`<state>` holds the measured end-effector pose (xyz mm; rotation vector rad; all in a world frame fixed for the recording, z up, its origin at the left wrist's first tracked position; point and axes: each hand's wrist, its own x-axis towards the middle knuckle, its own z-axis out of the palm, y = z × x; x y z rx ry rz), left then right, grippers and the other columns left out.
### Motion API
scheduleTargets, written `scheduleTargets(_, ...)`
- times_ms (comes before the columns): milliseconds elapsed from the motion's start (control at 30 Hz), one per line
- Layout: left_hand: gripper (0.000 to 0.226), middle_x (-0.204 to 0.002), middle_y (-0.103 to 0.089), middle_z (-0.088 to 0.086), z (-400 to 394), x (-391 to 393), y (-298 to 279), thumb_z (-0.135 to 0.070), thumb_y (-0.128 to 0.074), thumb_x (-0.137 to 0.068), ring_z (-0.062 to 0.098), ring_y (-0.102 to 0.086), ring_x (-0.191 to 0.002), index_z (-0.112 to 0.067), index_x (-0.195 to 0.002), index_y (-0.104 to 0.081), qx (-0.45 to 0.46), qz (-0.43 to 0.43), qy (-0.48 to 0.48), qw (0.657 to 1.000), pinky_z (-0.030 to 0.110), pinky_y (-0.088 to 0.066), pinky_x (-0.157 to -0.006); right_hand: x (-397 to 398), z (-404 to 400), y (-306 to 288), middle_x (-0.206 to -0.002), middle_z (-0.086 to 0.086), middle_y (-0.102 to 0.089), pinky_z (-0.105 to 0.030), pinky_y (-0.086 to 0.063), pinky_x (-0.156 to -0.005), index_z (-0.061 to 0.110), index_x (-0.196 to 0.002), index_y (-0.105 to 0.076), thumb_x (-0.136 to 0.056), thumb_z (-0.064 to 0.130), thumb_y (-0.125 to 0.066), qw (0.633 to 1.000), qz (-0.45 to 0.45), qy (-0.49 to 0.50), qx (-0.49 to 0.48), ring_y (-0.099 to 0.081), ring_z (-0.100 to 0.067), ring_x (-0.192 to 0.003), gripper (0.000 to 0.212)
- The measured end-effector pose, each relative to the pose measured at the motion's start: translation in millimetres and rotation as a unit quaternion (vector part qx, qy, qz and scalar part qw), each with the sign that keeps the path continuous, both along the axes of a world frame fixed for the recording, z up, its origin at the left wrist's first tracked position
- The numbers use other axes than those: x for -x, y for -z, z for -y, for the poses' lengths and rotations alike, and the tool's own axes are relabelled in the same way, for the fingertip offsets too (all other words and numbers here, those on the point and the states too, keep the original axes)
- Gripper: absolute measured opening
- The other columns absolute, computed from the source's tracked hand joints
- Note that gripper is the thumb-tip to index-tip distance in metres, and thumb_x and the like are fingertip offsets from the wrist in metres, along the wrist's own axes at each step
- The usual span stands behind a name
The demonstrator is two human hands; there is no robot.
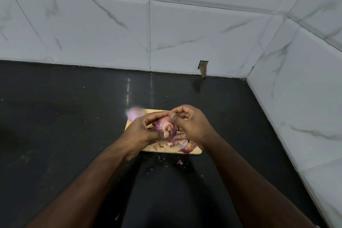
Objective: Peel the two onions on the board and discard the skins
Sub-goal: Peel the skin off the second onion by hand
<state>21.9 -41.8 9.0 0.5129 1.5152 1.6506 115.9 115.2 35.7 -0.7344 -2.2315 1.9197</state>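
Note:
My left hand grips a red onion above the wooden board, root end facing me, thumb pressed beside the root. My right hand is curled at the onion's right side, its fingertips pinching at the skin there. A second onion, pale pink and smooth, lies at the board's far left corner. Loose purple and white skins are piled on the near right part of the board.
The board sits on a glossy black countertop. Small skin scraps lie on the counter just in front of the board. White marble-look tiled walls close off the back and the right side, with a small notch at the wall's base.

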Motion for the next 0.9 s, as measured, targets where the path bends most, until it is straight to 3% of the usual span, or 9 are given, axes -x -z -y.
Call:
scheduleTargets(133,0.059,-0.116,-0.072,0.007,-2.1,-3.4,0.1,0.012,-0.079,-0.075,0.021,-0.074,-0.101,-0.014,-0.126,-0.067,0.036,-0.064,-0.020,0.997,0.028,-0.061,-0.079,0.5,2.2,-3.4,-0.092,-0.015,-0.075,-0.037,-0.062,-0.059,0.002,-0.107,-0.065,-0.087,0.006,-0.073,0.998,0.036,-0.020,0.040,-0.076,-0.028,-0.076,0.022)
scheduleTargets(233,0.052,-0.117,-0.073,0.012,0.8,-3.9,1.6,0.015,-0.075,-0.078,0.026,-0.076,-0.098,-0.009,-0.123,-0.068,0.017,-0.005,-0.037,0.999,0.030,-0.062,-0.076,-1.6,0.4,-1.2,-0.093,-0.019,-0.075,-0.040,-0.063,-0.060,-0.001,-0.104,-0.070,-0.089,0.004,-0.072,0.998,0.020,0.002,0.055,-0.076,-0.031,-0.077,0.016)
scheduleTargets(400,0.053,-0.119,-0.073,0.015,4.1,1.7,4.5,0.003,-0.075,-0.072,0.033,-0.073,-0.106,-0.008,-0.123,-0.068,-0.017,0.082,-0.041,0.996,0.039,-0.063,-0.083,-2.4,-2.2,5.4,-0.087,-0.023,-0.073,-0.046,-0.064,-0.067,-0.006,-0.094,-0.067,-0.097,0.003,-0.059,0.999,0.004,0.046,0.025,-0.076,-0.031,-0.077,0.013)
scheduleTargets(567,0.047,-0.123,-0.071,0.012,2.2,5.9,4.4,0.013,-0.068,-0.082,0.032,-0.073,-0.107,-0.011,-0.124,-0.068,-0.024,0.079,-0.055,0.995,0.039,-0.063,-0.083,-3.2,-2.9,-2.3,-0.101,-0.018,-0.074,-0.038,-0.063,-0.073,0.002,-0.112,-0.067,-0.103,0.021,-0.053,0.997,0.009,-0.011,0.081,-0.075,-0.029,-0.091,0.026)
scheduleTargets(633,0.050,-0.126,-0.069,0.013,2.4,5.7,5.6,0.011,-0.069,-0.081,0.032,-0.073,-0.107,-0.011,-0.125,-0.067,-0.029,0.085,-0.057,0.994,0.038,-0.063,-0.083,-3.7,-2.0,0.2,-0.102,-0.013,-0.074,-0.041,-0.063,-0.077,0.005,-0.116,-0.068,-0.097,0.012,-0.062,0.998,-0.004,-0.010,0.062,-0.075,-0.025,-0.093,0.021)
scheduleTargets(733,0.058,-0.132,-0.065,0.013,3.6,4.4,5.7,0.004,-0.073,-0.073,0.032,-0.072,-0.109,-0.012,-0.128,-0.065,-0.047,0.116,-0.062,0.990,0.035,-0.063,-0.082,-2.0,0.5,5.9,-0.095,-0.013,-0.076,-0.039,-0.063,-0.077,0.001,-0.104,-0.072,-0.088,-0.004,-0.069,0.996,-0.025,0.051,0.066,-0.076,-0.025,-0.087,0.017)
scheduleTargets(900,0.058,-0.133,-0.061,0.017,-1.5,-2.4,2.2,-0.002,-0.081,-0.075,0.031,-0.072,-0.109,-0.013,-0.129,-0.062,-0.014,0.088,-0.079,0.993,0.036,-0.062,-0.084,2.4,3.0,8.9,-0.085,-0.008,-0.077,-0.037,-0.063,-0.074,0.011,-0.086,-0.076,-0.085,-0.006,-0.071,0.997,-0.038,0.063,0.011,-0.076,-0.023,-0.081,0.018)
